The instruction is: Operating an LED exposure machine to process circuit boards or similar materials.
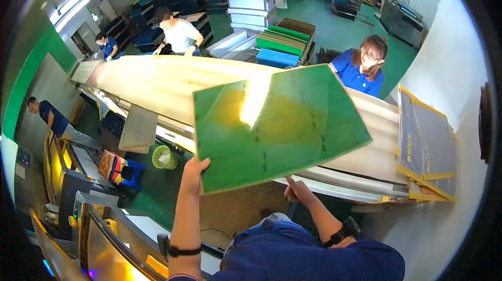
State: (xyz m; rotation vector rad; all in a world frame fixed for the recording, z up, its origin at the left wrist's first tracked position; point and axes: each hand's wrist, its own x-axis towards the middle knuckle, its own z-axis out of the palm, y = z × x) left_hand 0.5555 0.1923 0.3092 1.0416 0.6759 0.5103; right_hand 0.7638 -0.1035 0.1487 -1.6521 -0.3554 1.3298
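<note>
A large flat green board [293, 119] is held up, tilted, over the near edge of a long conveyor table. Its glossy face has a yellowish patch, rows of small dark marks and a bright light reflection. My left hand [195, 173] is closed on its lower left corner, thumb on the front face. At the lower edge, right of the middle, is my right hand [299, 190], its fingers curled and one fingertip against the edge; some of its fingers are hard to make out. The board hides part of the pale conveyor surface [157, 79] behind it.
Yellow-edged grey screens [428, 142] lean at the right end. Across the conveyor stands a person in blue [361, 74]; others work farther left. Stacked white bins [250, 1] and green and blue boards [282, 45] stand behind. At left are a green bucket [165, 158] and machine [112, 234].
</note>
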